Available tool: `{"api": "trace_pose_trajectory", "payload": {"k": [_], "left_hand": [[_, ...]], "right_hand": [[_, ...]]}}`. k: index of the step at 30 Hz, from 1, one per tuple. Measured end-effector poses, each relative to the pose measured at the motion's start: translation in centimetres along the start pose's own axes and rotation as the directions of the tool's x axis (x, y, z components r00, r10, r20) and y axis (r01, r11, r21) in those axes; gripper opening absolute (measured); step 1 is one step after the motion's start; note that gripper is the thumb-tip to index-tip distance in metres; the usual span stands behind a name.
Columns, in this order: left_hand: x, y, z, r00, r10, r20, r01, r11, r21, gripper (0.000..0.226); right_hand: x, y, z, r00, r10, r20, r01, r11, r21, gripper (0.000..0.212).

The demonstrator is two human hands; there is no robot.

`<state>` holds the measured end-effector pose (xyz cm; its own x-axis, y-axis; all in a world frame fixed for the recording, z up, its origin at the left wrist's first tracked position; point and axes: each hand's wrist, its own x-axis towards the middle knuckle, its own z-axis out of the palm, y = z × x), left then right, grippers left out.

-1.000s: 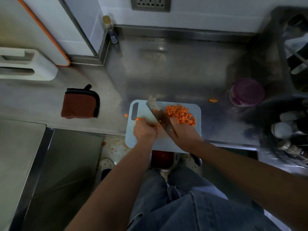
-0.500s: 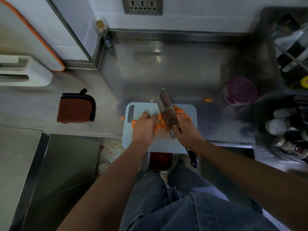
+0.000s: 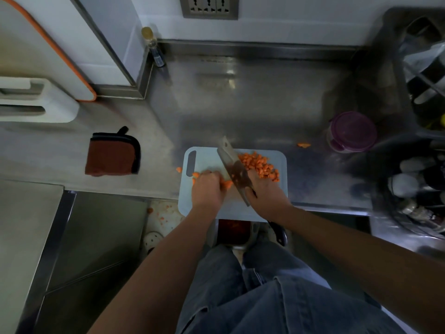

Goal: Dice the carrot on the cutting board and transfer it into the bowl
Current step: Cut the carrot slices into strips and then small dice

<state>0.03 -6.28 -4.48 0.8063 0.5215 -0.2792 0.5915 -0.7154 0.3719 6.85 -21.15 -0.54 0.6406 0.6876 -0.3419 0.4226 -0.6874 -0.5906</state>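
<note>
A person in jeans stands at a steel counter [image 3: 240, 104], where a container with reddish contents [image 3: 232, 231] shows just below the near edge. On a pale blue cutting board [image 3: 204, 156] overhanging that edge, the left hand [image 3: 208, 189] curls its fingers down over uncut carrot pieces [image 3: 226, 184] near the board's middle, gripping them. The right hand [image 3: 265, 191] is clenched around a cleaver [image 3: 234, 169], whose blade slants just beside the left hand's knuckles. Its dark handle pokes out behind the wrist. Diced carrot [image 3: 261, 166] is heaped at the board's far right corner. 2 stray carrot bits [image 3: 179, 169] lie on the counter, off the board's left edge and beyond its far right corner. Farther back sit a brown potholder [image 3: 113, 153] toward the left and a purple-lidded tub [image 3: 352, 131] toward the right, with a small bottle [image 3: 153, 44] in the far corner.
</note>
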Motion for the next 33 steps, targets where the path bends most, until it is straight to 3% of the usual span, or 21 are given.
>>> {"api": "trace_pose_trajectory", "payload": {"k": [8,16,26,33], "left_hand": [[0.2,-0.3,0.0,0.992,-0.125,-0.023,0.117,0.971,-0.209,0.017],[0.0,-0.2,0.0,0.996,-0.025,-0.081,0.012,0.987,-0.162,0.021],[0.2,-0.5,0.6,0.996,-0.064,-0.062,0.051,0.979,-0.197,0.011],[0.3,-0.3,0.7,0.994,-0.079,-0.07,0.062,0.974,-0.217,0.016]], "right_hand": [[-0.1,-0.3,0.3,1.0,-0.001,0.003,0.001,0.998,-0.064,0.024],[0.1,0.0,0.2,1.0,0.008,0.014,-0.008,0.998,-0.06,0.009],[0.4,-0.6,0.6,0.998,-0.015,0.066,0.023,0.994,-0.109,0.023],[0.7,-1.3,1.3,0.992,0.021,0.126,0.002,0.985,-0.175,0.036]]}}
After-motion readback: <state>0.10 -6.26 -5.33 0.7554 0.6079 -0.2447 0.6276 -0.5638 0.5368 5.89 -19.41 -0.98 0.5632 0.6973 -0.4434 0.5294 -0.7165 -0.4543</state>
